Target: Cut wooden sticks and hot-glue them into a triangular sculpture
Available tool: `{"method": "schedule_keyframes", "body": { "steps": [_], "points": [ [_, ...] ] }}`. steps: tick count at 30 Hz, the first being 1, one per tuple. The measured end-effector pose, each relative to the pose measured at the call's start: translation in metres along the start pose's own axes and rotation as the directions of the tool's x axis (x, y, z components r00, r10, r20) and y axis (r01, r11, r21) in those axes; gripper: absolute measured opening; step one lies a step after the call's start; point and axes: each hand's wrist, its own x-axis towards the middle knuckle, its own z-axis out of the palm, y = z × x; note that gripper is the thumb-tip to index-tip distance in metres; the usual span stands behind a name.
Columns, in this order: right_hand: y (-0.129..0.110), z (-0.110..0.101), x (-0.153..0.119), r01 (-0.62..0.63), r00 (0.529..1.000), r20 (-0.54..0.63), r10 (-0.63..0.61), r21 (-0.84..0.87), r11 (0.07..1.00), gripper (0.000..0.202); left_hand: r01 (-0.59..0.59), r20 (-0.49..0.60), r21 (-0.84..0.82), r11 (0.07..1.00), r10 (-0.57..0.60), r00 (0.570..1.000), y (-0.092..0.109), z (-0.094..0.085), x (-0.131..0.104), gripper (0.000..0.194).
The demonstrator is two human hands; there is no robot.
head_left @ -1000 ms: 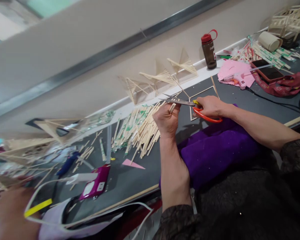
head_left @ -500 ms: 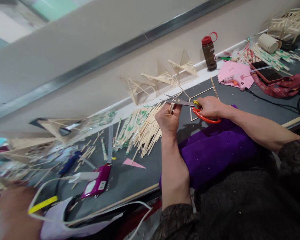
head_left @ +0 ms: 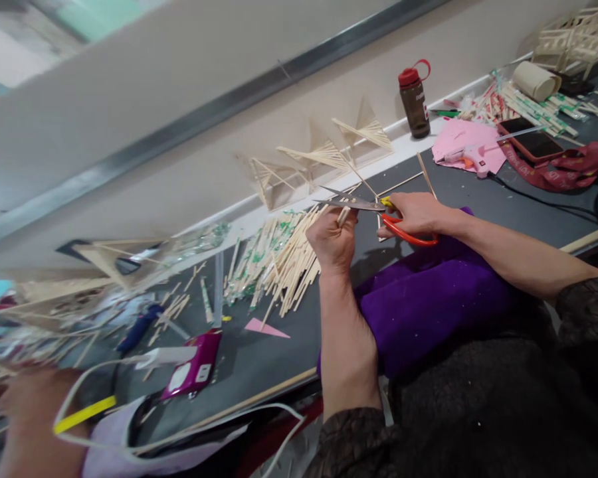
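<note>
Co-worker's hand (head_left: 42,408) nudged rightward; right grip (head_left: 416,211) clamped on scissors (head_left: 377,206), blades (head_left: 351,202) beside left grip (head_left: 331,239), clamped on sticks (head_left: 344,216).

Head-worn camera is looking forward and down, viewing left hand (head_left: 331,240) and right hand (head_left: 414,214) from near above. It is facing the wall (head_left: 199,86), framing the bench (head_left: 259,362) aslant.

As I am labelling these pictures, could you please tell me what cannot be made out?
In the head view:
Held wood: mostly hidden by the left hand.
Scissors, handles: partly covered by the right hand.
Bottle, lettering: too small.
Co-worker's hand: blurred.
Lanyard: cut off by right edge.
</note>
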Motion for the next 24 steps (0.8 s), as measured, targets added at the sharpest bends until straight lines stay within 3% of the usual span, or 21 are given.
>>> {"method": "schedule_keyframes", "body": {
  "steps": [6, 12, 24],
  "points": [
    [0.0010, -0.0001, -0.0003, 0.000, 1.000, 0.009, -0.001, 0.044, 0.999, 0.055, 0.017, 0.044, -0.008, 1.000, -0.017, 0.999, 0.0020, -0.0016, 0.0000, 0.033],
    [-0.0035, -0.0057, -0.0041, -0.014, 0.999, 0.045, 0.014, -0.004, 1.000, 0.045, 0.013, 0.006, 0.008, 1.000, -0.013, 1.000, 0.0017, -0.0008, 0.0001, 0.037],
    [-0.0013, 0.0000, -0.0007, -0.008, 1.000, -0.008, 0.008, -0.082, 0.997, 0.044, 0.136, 0.008, 0.015, 0.991, -0.136, 0.991, 0.0058, -0.0001, 0.0012, 0.030]
  ]
}}
